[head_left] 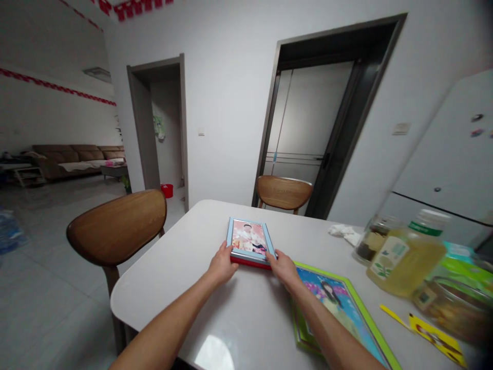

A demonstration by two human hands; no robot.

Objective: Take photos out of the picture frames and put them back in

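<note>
A person's left hand [222, 265] and right hand [283, 267] hold a blue-framed photo [249, 236] in a two-sided grip at its near corners, over the white table [192, 262], as a green-framed picture [356, 306] lies beneath the right forearm [320, 317], near a bottle of yellow liquid [414, 262]

A light-blue-framed photo [249, 238] with a pink backdrop is facing upward over the white table [192, 246], a red edge [251, 263] showing beneath its near side.
</note>
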